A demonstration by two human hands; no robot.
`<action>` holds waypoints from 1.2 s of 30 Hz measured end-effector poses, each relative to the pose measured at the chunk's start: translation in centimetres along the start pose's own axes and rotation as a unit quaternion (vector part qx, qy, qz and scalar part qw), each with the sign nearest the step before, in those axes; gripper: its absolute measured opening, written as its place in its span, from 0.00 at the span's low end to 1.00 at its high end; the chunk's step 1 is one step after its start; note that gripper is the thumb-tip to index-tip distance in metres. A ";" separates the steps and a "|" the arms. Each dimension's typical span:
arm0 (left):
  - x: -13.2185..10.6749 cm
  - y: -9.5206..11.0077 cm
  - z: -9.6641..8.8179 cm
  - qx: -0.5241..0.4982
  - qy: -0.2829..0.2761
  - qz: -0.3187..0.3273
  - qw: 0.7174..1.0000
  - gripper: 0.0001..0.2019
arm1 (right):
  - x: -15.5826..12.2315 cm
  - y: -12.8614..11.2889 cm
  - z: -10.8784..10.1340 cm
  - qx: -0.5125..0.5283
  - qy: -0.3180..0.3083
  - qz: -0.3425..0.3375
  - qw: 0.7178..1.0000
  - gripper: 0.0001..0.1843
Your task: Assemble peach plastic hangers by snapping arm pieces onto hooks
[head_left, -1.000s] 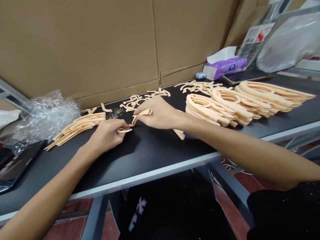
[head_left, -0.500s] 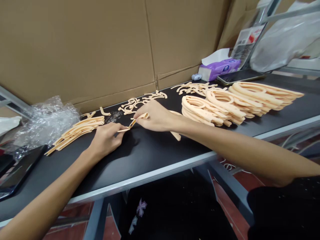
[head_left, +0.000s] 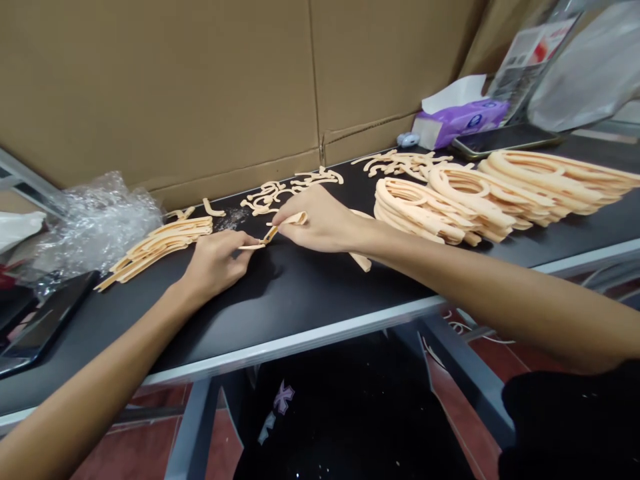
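My left grip [head_left: 217, 260] is clamped on a thin strip [head_left: 251, 247], thumb and fingers together on it, its bare end pointing toward three o'clock. My right grip [head_left: 317, 217] is pinched on a curled strip [head_left: 299, 219], one end sticking out over my fingers and the other slanting down toward eight o'clock, to the tips of my left fingers. The two pieces meet or nearly meet there; I cannot tell whether they are joined. I have both up over the middle of the black surface [head_left: 300, 293].

Taking my hands as the centre of the dial and twelve as straight ahead, a strip pile [head_left: 165, 243] lies at nine to ten o'clock, just beside my left knuckles, with plastic wrap [head_left: 107, 220] bunched beyond it. A dark tablet [head_left: 47, 327] lies at eight. At twelve, small curved bits [head_left: 267, 193] are scattered in front of the cardboard [head_left: 200, 100]. More bits [head_left: 400, 162] lie at two, and the looped stacks [head_left: 445, 207] fan out from two to three, overlapping one another. A loose strip [head_left: 361, 261] lies partly hidden under my right wrist, its end showing at four. Far out at two are a phone [head_left: 505, 141] and a purple tissue pack [head_left: 465, 123].
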State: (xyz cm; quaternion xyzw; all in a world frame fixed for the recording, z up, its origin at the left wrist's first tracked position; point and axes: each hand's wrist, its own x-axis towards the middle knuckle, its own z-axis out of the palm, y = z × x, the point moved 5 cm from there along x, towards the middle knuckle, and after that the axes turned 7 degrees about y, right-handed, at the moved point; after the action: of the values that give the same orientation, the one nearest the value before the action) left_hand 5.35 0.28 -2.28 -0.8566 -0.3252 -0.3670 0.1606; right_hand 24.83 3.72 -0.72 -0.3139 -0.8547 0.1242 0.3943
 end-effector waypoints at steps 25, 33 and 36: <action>-0.7 -1.5 0.5 0.012 0.004 -0.120 0.993 0.10 | -0.3 0.0 0.4 0.034 -0.007 0.102 0.994 0.15; -0.5 -1.8 0.3 0.020 0.002 -0.142 0.990 0.09 | -0.1 -0.3 0.5 0.013 -0.013 0.081 0.997 0.15; -0.4 -1.8 0.2 0.030 -0.009 -0.173 0.984 0.11 | -0.2 -0.5 0.8 -0.001 -0.023 0.052 0.998 0.15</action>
State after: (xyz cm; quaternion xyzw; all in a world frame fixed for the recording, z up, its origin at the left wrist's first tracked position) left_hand 4.02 1.56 -2.69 -0.7857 -0.4806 -0.3714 0.1173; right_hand 24.10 3.26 -1.13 -0.3552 -0.8460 0.1510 0.3678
